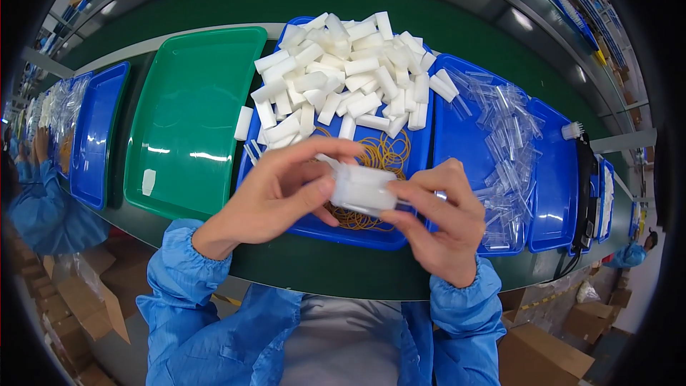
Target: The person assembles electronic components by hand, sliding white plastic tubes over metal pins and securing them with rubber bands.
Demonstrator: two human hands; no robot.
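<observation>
While both hands' fingers clamp white block [363,189] | blue tray [371,232]: blocks, bands

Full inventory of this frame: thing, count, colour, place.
white blocks: large pile, white, far half of the middle blue tray
rubber bands: heap, tan, near half of that tray
blue tray: one, under the hands
green tray: one, to its left
clear plastic sleeves: pile, transparent, in the right blue tray
left blue tray: one, beyond the green tray
cardboard boxes: several, brown, on the floor
bundle of white blocks: one, held between both hands
left hand: grips the bundle
right hand: grips the bundle
</observation>
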